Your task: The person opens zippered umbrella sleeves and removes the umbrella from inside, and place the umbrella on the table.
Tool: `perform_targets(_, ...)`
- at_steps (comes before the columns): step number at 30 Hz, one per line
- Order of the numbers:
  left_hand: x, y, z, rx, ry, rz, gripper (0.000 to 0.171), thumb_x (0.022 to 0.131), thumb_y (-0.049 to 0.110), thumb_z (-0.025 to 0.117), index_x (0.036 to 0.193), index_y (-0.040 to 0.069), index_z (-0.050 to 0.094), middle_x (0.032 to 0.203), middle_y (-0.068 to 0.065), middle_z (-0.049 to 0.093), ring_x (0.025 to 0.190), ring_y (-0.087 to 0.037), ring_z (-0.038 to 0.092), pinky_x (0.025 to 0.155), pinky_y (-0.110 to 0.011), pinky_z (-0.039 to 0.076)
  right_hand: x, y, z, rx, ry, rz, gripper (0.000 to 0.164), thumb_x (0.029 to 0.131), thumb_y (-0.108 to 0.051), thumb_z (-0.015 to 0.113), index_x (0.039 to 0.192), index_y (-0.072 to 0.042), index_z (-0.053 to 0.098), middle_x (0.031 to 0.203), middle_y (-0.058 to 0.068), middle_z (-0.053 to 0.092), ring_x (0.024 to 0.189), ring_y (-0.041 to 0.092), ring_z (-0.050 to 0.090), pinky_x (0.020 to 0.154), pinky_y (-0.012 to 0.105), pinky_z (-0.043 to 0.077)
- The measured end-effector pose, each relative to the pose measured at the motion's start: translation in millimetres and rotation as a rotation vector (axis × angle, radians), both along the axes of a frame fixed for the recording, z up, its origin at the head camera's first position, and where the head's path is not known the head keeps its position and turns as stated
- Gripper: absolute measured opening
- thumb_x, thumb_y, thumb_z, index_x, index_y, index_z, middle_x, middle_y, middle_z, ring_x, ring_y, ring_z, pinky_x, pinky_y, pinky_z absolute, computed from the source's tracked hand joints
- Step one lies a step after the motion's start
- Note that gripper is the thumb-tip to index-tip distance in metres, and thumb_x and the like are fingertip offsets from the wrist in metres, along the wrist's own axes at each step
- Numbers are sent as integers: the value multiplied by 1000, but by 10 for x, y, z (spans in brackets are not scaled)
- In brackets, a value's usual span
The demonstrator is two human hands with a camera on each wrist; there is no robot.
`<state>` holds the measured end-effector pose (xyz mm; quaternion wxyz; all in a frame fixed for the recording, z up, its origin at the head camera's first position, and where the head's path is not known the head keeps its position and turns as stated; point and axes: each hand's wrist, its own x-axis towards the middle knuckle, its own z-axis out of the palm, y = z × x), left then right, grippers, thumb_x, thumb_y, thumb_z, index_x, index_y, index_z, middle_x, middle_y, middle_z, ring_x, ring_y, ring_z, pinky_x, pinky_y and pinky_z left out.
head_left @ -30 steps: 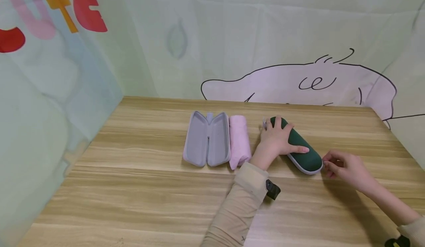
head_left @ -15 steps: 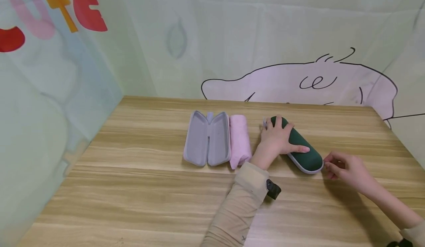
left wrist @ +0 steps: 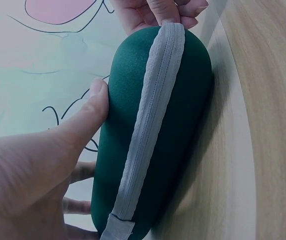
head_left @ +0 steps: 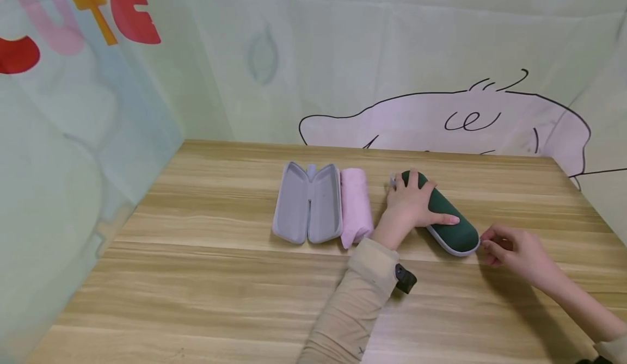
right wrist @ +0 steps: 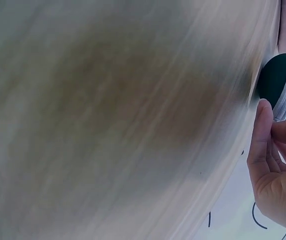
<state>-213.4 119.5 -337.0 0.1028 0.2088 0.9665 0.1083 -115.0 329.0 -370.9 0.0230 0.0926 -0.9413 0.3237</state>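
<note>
A dark green zippered glasses case lies at a slant on the wooden table, its pale grey zipper running along the side in the left wrist view. My left hand holds the case's far half from above, thumb along the near side and fingers spread over the top. At the near right end, my right hand pinches with thumb and forefinger at the zipper's end. The pull tab itself is hidden between the fingertips. In the right wrist view, the right hand touches the case's tip.
Left of the green case, a rolled pink cloth bundle lies against a grey hard case that stands spread apart on the table. A printed curtain hangs behind the table's back edge.
</note>
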Motion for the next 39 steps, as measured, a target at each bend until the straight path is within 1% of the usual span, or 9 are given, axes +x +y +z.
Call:
perform_targets(10,-5,8,-7,10,-6,2,92,72,83,51,150,41,26,161,-1,12,149,-32,17,118,-47,24,39,-1,16,8,1,0,6,90,2,60,88,-1,63,66,-1,63,56,0,58,51,23,52)
perform_targets(20,-4,10,-9,-3,0,5,93,72,84,49,150,41,25,162,-1,12,149,-31,17,119,-47,23,70,-23,24,19,9,-9,6,90,2,59,88,-1,63,64,-2,62,56,0,56,51,22,51)
perform_targets(30,14,21,-9,-4,11,1,91,73,84,49,150,41,26,162,-1,13,149,-30,18,118,-47,25,107,-49,13,40,42,-22,7,90,3,59,86,-2,63,61,-4,61,54,-1,54,49,21,49)
perform_targets(39,11,2,-28,4,7,-2,91,73,84,49,150,40,26,162,-2,12,149,-30,17,118,-47,24,145,-99,5,50,80,-43,8,88,3,60,84,-3,64,62,-5,61,52,-3,54,48,19,47)
